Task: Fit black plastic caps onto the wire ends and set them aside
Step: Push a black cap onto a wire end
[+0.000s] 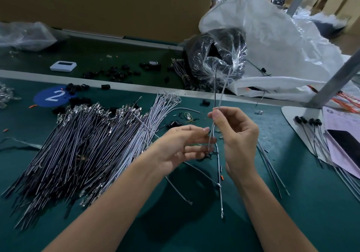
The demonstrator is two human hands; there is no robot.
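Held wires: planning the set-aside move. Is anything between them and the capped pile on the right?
Nothing tall. Between the held wires in the right hand and the capped pile, only loose wires lie flat on the mat.

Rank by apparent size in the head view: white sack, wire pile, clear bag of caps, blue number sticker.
1. wire pile and white sack, too alike to rank; the pile lies nearer.
2. clear bag of caps.
3. blue number sticker.
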